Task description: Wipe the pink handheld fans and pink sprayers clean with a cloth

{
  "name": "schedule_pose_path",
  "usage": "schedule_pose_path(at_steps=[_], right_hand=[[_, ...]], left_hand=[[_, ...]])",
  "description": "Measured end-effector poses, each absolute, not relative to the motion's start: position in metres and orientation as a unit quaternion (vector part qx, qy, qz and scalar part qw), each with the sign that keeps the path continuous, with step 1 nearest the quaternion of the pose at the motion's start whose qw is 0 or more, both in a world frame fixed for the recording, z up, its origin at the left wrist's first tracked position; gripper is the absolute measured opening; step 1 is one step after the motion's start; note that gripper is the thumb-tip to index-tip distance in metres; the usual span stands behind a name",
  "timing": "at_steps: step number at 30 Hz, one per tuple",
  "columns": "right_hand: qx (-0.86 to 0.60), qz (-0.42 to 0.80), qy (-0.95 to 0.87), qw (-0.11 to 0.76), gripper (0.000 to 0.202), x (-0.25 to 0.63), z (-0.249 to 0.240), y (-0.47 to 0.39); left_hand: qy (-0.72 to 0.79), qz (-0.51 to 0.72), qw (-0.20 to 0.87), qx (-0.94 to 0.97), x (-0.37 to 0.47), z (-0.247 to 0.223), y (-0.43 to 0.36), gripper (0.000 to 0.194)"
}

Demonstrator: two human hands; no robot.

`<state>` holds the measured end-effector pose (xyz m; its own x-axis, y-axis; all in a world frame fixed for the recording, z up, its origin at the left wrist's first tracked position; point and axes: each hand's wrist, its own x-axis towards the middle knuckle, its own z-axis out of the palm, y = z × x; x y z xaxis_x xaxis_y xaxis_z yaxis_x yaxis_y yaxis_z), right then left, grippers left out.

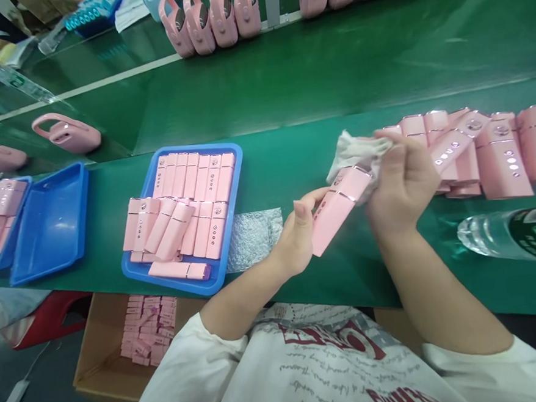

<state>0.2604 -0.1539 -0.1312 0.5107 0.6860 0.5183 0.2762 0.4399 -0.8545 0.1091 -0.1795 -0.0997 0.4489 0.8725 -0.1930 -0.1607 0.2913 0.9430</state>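
In front of me, my left hand (298,232) is closed around the lower part of a pink rectangular device (337,211) with a silver band and small round buttons. My right hand (402,179) grips a crumpled white cloth (354,152), which lies against the device's upper end. The device is tilted, its top pointing up and right. Just beyond my right hand lies a pile of similar pink devices (504,160), some stacked on others. To the left, a blue tray (235,166) holds several more in rows, with a few lying loosely on top.
Bubble wrap (255,238) lies beside the tray. A water bottle (513,233) rests on its side at right. Further left are another blue tray (51,222) and pink handled gadgets (68,132); more stand on the back ledge. Below the edge, a cardboard box (99,353) contains pink pieces.
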Motion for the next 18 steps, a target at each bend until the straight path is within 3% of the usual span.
schedule_pose_path(at_steps=[3, 7, 11, 15, 18], right_hand=[[-0.506, 0.29, -0.381, 0.718, 0.036, 0.282, -0.139, -0.142], [-0.487, 0.423, -0.427, 0.633, 0.039, 0.294, -0.138, -0.143], [-0.5, 0.457, -0.429, 0.598, 0.037, 0.286, -0.135, -0.152], [-0.48, 0.466, -0.448, 0.593, 0.035, 0.283, -0.137, -0.153], [-0.461, 0.439, -0.402, 0.659, 0.027, 0.278, -0.129, -0.155]], left_hand=[[0.368, 0.388, 0.703, 0.469, 0.108, -0.099, -0.18, 0.089], [0.349, 0.423, 0.686, 0.478, 0.106, -0.095, -0.179, 0.087], [0.364, 0.43, 0.646, 0.515, 0.105, -0.091, -0.179, 0.061], [0.378, 0.451, 0.589, 0.554, 0.104, -0.093, -0.177, 0.058], [0.414, 0.452, 0.48, 0.627, 0.102, -0.097, -0.176, 0.056]])
